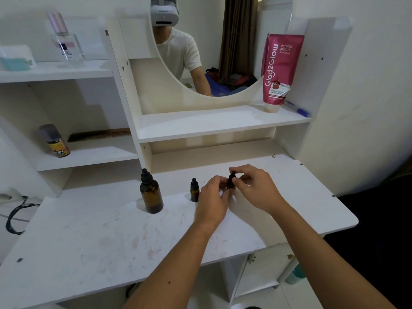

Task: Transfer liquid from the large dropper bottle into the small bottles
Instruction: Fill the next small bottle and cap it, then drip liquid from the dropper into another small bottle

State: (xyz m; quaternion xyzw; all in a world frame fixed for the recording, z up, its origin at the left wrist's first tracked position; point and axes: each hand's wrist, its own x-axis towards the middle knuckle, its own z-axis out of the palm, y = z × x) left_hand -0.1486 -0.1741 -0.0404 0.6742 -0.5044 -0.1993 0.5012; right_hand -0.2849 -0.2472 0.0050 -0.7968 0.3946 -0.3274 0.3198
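Note:
The large amber dropper bottle [151, 194] stands upright on the white table [89, 237], capped, left of centre. One small amber dropper bottle [194, 190] stands just right of it, also capped. A second small bottle [231, 180] is between both hands. My left hand [211, 199] grips its body, which is mostly hidden. My right hand [254, 187] pinches its black dropper cap from above.
A shelf unit with a round mirror [200, 52] rises behind the table. A pink lotion tube [278, 70] and a blue pen [298, 110] stand on the middle shelf. A perfume bottle [66, 41], a spray can [55, 141] and a comb [100, 134] occupy the left shelves.

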